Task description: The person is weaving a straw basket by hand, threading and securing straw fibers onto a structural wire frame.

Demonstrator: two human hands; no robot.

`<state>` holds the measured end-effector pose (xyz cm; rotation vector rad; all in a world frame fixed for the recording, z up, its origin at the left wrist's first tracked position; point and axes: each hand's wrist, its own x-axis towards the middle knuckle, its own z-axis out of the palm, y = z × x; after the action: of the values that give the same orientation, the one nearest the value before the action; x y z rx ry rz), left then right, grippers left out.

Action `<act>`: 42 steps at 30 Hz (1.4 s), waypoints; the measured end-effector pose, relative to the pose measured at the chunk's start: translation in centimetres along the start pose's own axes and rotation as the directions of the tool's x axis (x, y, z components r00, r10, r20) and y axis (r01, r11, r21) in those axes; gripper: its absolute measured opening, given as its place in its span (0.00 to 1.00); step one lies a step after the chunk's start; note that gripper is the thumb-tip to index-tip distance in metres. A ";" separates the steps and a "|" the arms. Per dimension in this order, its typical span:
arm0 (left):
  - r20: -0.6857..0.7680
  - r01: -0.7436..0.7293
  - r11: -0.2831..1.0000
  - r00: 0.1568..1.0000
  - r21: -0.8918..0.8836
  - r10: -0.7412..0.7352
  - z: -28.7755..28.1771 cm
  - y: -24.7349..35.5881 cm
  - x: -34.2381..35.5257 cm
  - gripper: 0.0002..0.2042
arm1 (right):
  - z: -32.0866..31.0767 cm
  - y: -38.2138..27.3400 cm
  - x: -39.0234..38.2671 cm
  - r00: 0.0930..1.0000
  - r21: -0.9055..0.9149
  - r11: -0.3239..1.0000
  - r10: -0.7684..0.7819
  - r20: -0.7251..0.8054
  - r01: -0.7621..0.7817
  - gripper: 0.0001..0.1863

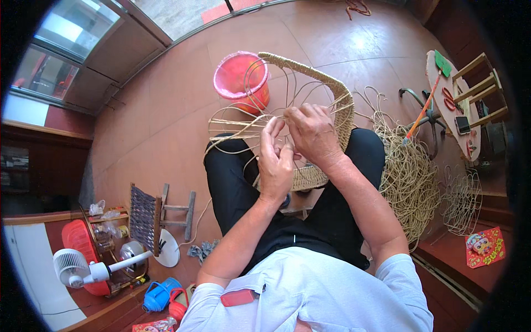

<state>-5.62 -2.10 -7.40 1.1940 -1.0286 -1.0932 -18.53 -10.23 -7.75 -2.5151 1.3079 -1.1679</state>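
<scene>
A partly woven basket (343,97) of straw-coloured cord on a wire frame rests across my knees, with many loose strands (232,123) looping out to the left. My left hand (275,166) is curled at the middle of the frame, fingers pinched on strands. My right hand (315,135) sits just above and right of it, fingers bent over the same strands where they cross. The exact point they grip is hidden behind the fingers. A red bucket (224,74) stands just beyond the basket.
A big tangle of cord (409,193) lies at my right, beside wire frames (462,205). A board (470,146) holds scissors and a phone. At my left are a folding stool (145,216), a white fan (74,268) and a blue jug (157,296).
</scene>
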 end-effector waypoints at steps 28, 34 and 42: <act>-0.248 0.215 0.554 0.969 0.804 -0.017 -21.8 2.5 -18.6 0.23 | 0.8 1.3 -0.4 0.996 0.052 0.999 -0.011 -0.094 0.016 0.11; -0.281 0.282 0.056 0.959 0.958 -0.035 -37.3 1.5 -27.7 0.23 | 1.1 0.3 -0.4 0.993 0.023 1.000 -0.018 -0.114 0.021 0.09; -0.760 0.732 -0.308 0.648 0.607 0.042 -52.4 7.6 -37.2 0.20 | 1.5 0.5 -0.2 0.995 0.001 1.000 -0.003 -0.102 0.003 0.08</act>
<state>39.74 44.06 -5.92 3.2493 -0.8776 0.0821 -17.95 -10.79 -9.11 -2.4874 1.3252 -1.3136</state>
